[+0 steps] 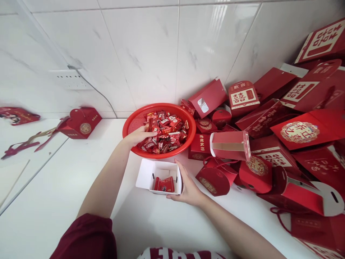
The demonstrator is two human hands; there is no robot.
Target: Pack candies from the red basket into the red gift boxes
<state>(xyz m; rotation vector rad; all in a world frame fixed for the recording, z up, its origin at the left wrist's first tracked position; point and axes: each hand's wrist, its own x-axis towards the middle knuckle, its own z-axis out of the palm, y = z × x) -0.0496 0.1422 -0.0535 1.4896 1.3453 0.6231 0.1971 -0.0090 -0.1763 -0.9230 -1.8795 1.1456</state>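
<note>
My left hand point(137, 136) is at the left side of a red plastic basket point(191, 140), its thumb stretched out over a pile of red-wrapped candies point(168, 131). Its other fingers reach down among the candies and are partly hidden. My right hand point(190, 187) grips the right side of a small candy box point(176, 176), with the thumb at the far corner and fingers at the near edge. The box is white inside, its flap point(145, 174) folded out to the left. A red packet point(165, 184) lies inside it.
Many red gift boxes point(302, 133) are heaped on the right, some with open flaps and cords. A closed red box point(82, 124) with ribbons stands at the left. Behind are a tiled wall, a socket strip point(70, 80) and a hanging cable point(97, 90).
</note>
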